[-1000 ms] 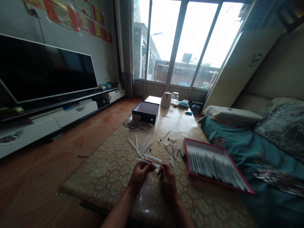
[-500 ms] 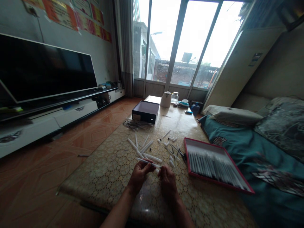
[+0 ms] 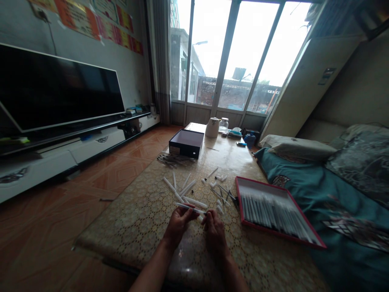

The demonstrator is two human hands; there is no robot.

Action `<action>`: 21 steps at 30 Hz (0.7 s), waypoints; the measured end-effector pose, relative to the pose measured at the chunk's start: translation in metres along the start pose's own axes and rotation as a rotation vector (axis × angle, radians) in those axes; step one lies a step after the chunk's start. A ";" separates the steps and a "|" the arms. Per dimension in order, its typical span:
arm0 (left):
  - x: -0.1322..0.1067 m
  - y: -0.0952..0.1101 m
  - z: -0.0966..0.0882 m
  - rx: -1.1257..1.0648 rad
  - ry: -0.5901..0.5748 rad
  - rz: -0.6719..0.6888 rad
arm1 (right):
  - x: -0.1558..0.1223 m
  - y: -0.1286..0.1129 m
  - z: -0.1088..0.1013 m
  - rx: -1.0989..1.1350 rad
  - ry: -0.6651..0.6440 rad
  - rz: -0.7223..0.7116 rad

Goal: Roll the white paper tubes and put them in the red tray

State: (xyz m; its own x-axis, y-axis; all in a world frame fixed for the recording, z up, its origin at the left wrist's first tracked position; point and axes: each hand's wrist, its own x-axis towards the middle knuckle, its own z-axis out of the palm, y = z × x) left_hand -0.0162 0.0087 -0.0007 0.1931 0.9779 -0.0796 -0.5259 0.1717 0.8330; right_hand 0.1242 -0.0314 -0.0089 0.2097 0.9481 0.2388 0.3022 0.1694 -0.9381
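My left hand (image 3: pixel 178 227) pinches a slim white pen (image 3: pixel 199 211) between thumb and fingers, holding it nearly level above the near part of the table. At the pen's right end, the closed fingertips of my right hand (image 3: pixel 216 233) grip a small dark piece. Just beyond my hands lie several loose white pen barrels (image 3: pixel 189 187) and a tiny black plug (image 3: pixel 192 191). White caps (image 3: pixel 219 207) and thin dark pen refills (image 3: pixel 224 195) are scattered to the right. A red-rimmed box lid (image 3: pixel 238 192) farther right holds a row of pens (image 3: pixel 273 213).
A dark open box (image 3: pixel 184 151) stands farther back on the patterned table (image 3: pixel 133 219), with a bundle of dark sticks (image 3: pixel 170 159) beside it. Behind are a white kettle (image 3: pixel 212 127), a glass jar (image 3: pixel 224 123) and a tissue pack (image 3: pixel 235 132). A teal-covered sofa (image 3: pixel 273 162) borders the right.
My right fingertips have shifted very slightly at the pen's right end, so its dark piece shows more clearly. The left hand and everything on the table stay put.
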 end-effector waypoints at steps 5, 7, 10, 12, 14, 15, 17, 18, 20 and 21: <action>-0.001 0.000 0.000 0.013 -0.016 0.011 | 0.001 0.000 0.000 -0.021 -0.009 -0.006; -0.001 -0.001 0.000 0.007 -0.021 0.010 | 0.001 0.001 0.000 -0.027 -0.003 -0.006; 0.000 -0.002 -0.001 -0.042 0.001 0.001 | 0.001 0.002 0.000 -0.009 -0.002 -0.008; 0.001 -0.002 -0.001 -0.067 0.019 -0.003 | 0.001 0.002 0.001 0.007 -0.013 -0.014; 0.001 -0.001 0.000 -0.068 0.026 -0.007 | 0.001 0.002 0.001 0.018 -0.014 -0.018; 0.001 -0.001 0.000 -0.064 0.026 -0.009 | 0.001 0.002 0.001 0.024 -0.013 -0.018; 0.001 0.000 0.001 -0.051 0.024 -0.012 | 0.001 0.002 0.002 0.039 -0.017 -0.012; 0.001 0.000 0.001 -0.044 0.021 -0.013 | 0.001 0.002 0.002 0.046 -0.024 -0.006; 0.000 0.000 0.000 -0.030 0.011 -0.015 | 0.001 0.003 0.002 0.054 -0.040 0.001; 0.000 0.000 0.000 -0.022 0.004 -0.016 | 0.001 0.004 0.002 0.054 -0.044 0.002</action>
State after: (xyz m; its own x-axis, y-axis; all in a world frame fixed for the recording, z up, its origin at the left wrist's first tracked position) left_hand -0.0161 0.0084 -0.0006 0.1980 0.9756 -0.0952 -0.5406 0.1897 0.8196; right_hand 0.1234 -0.0294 -0.0126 0.1689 0.9592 0.2265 0.2510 0.1804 -0.9510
